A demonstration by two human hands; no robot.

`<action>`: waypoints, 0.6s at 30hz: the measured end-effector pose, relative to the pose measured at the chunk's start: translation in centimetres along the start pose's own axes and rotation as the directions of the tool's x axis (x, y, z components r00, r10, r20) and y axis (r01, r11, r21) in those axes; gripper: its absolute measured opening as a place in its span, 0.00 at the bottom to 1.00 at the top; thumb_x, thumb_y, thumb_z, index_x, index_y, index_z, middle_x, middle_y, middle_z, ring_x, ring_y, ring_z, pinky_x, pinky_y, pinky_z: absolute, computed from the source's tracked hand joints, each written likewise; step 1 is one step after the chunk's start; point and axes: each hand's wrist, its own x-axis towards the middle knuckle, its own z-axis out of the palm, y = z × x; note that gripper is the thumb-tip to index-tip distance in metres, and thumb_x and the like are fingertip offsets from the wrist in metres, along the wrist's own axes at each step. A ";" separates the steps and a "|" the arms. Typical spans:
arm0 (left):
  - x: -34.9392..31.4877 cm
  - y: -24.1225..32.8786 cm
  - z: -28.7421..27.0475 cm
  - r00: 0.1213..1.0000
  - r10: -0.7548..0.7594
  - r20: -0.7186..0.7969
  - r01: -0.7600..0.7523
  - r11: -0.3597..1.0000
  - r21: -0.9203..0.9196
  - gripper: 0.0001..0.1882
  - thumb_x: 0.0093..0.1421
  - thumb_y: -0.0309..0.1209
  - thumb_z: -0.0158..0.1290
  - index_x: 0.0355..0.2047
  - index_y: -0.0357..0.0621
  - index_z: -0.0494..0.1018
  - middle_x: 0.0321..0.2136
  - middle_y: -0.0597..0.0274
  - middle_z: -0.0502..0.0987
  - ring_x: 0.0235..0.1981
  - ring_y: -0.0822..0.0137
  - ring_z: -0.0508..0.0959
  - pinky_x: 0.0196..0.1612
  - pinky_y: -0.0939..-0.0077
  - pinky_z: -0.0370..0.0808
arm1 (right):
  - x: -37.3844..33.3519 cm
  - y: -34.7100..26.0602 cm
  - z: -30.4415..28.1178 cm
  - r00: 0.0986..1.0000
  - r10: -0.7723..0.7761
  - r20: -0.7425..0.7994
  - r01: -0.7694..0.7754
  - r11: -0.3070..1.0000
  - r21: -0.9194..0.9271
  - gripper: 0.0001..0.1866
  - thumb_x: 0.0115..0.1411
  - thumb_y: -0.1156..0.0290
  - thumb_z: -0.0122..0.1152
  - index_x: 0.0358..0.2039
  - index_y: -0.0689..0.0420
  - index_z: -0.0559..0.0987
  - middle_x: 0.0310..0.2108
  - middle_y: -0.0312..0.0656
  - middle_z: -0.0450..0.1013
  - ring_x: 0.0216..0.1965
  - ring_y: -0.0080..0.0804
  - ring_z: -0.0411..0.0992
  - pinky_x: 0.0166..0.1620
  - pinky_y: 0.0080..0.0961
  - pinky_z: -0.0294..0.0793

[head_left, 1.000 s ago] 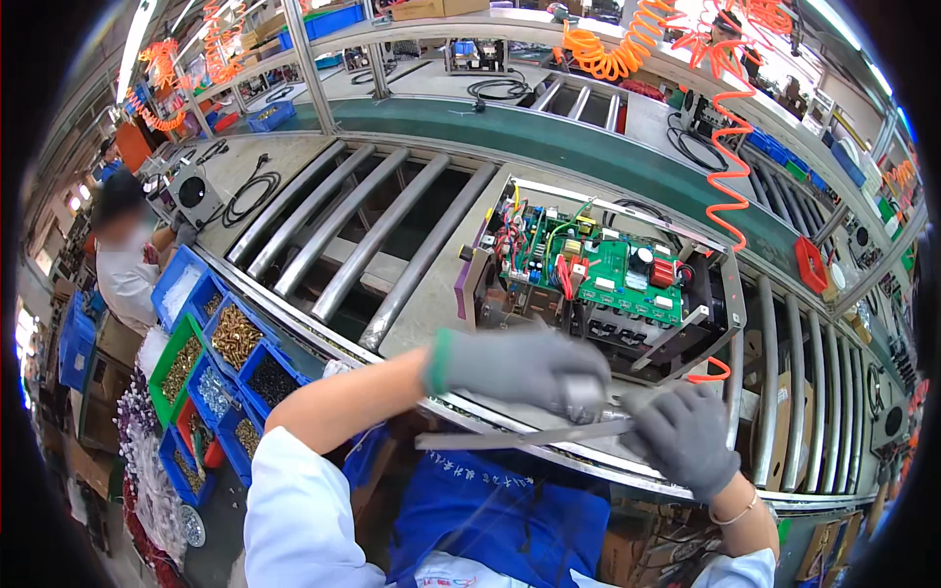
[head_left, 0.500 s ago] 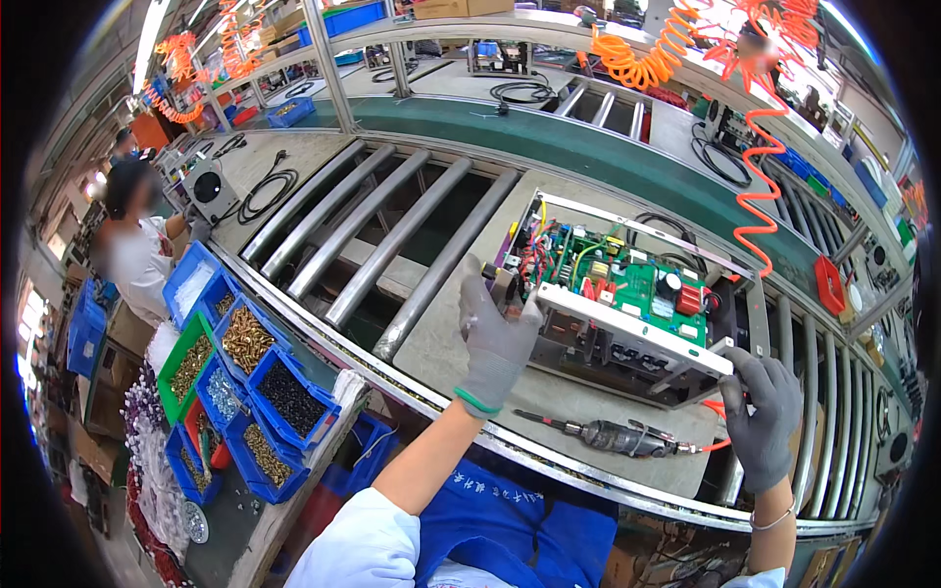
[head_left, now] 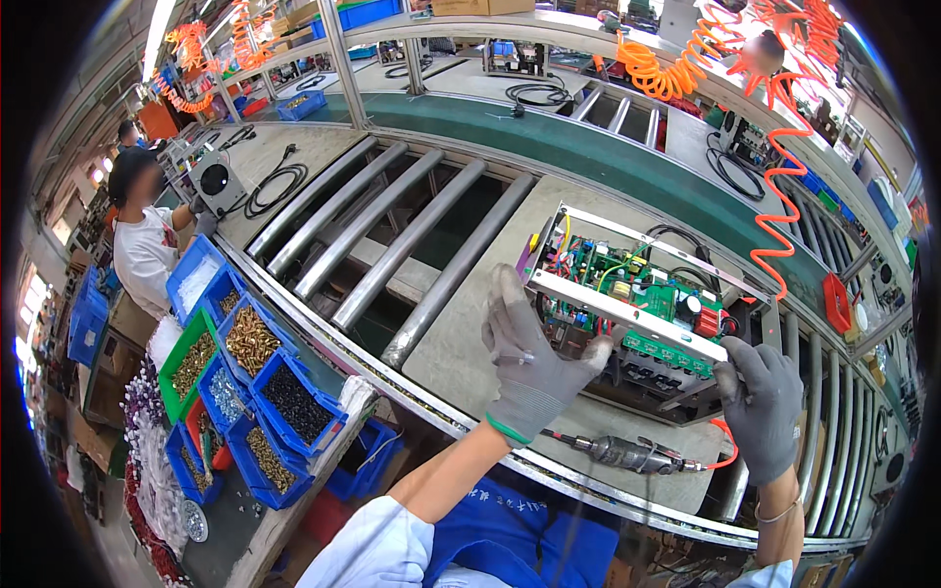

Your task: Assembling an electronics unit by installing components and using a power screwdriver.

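Note:
An open metal-framed electronics unit (head_left: 637, 284) stands on the pale work board in front of me. It holds green circuit boards, coloured wires and a light metal rail along its near upper edge. My left hand (head_left: 537, 367), in a grey glove, spans its near left corner, with fingers at the left end and thumb against the front. My right hand (head_left: 767, 407), gloved too, grips the near right corner between thumb and fingers. Below the rail shows a row of green connectors (head_left: 671, 353). Nearer to me lies a dark power screwdriver (head_left: 632, 453) with a red air hose.
At left stand blue and green bins (head_left: 284, 402) of screws and small parts. Metal rollers (head_left: 412, 245) flank the board (head_left: 461, 328). An orange coiled hose (head_left: 779, 196) hangs behind the unit. A co-worker (head_left: 147, 245) stands far left beside another unit.
My left hand has moved right, its thumb now on the unit's front. The near rail sits farther back, and green connectors show beneath it. The view has shifted slightly.

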 end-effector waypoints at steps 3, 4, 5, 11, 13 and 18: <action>0.6 -0.7 -1.1 0.998 0.048 0.044 -0.048 0.999 0.000 0.57 0.40 0.39 0.66 0.62 0.24 0.43 0.57 0.30 0.56 0.55 0.36 0.62 0.55 0.49 0.62 | 0.4 0.3 0.4 0.999 -0.023 0.026 0.023 1.000 -0.005 0.13 0.51 0.68 0.63 0.38 0.53 0.77 0.21 0.39 0.65 0.26 0.37 0.67 0.30 0.33 0.62; 0.7 -0.7 -1.3 0.997 0.054 0.046 -0.054 0.999 0.001 0.55 0.41 0.37 0.65 0.62 0.26 0.45 0.56 0.30 0.57 0.54 0.35 0.63 0.55 0.50 0.62 | 0.6 0.4 0.5 0.998 -0.054 0.011 0.054 0.998 0.015 0.13 0.50 0.68 0.63 0.38 0.53 0.77 0.21 0.39 0.65 0.26 0.37 0.67 0.30 0.34 0.63; 0.9 -0.7 -1.5 0.996 0.059 0.071 -0.059 0.998 -0.007 0.55 0.41 0.37 0.65 0.62 0.26 0.45 0.56 0.30 0.57 0.54 0.35 0.63 0.55 0.50 0.62 | 0.7 0.6 0.7 0.996 -0.086 0.012 0.086 0.996 0.031 0.14 0.49 0.68 0.64 0.38 0.53 0.77 0.21 0.39 0.65 0.26 0.37 0.67 0.30 0.34 0.63; 1.9 0.0 -1.6 0.947 0.300 0.113 -0.319 0.917 0.239 0.40 0.44 0.44 0.60 0.60 0.54 0.62 0.61 0.37 0.52 0.58 0.39 0.58 0.58 0.44 0.51 | 1.3 2.1 0.7 0.993 -0.109 -0.046 0.109 0.994 0.001 0.14 0.48 0.67 0.64 0.38 0.51 0.78 0.27 0.37 0.68 0.31 0.37 0.68 0.34 0.34 0.65; 2.2 0.2 -1.8 0.944 0.285 0.165 -0.316 0.925 0.211 0.35 0.45 0.44 0.57 0.56 0.58 0.67 0.61 0.40 0.54 0.60 0.41 0.57 0.60 0.46 0.49 | 1.2 2.1 0.9 0.992 -0.116 0.055 0.116 0.993 0.006 0.14 0.49 0.67 0.63 0.38 0.51 0.78 0.27 0.38 0.68 0.32 0.37 0.68 0.39 0.36 0.65; 2.1 0.7 -2.5 0.942 0.267 0.201 -0.308 0.928 0.210 0.35 0.41 0.37 0.59 0.55 0.51 0.69 0.58 0.40 0.58 0.56 0.43 0.60 0.57 0.52 0.55 | 0.3 1.1 1.8 0.996 -0.077 -0.035 0.076 0.997 -0.028 0.18 0.50 0.67 0.62 0.43 0.51 0.75 0.31 0.40 0.68 0.37 0.40 0.67 0.47 0.39 0.61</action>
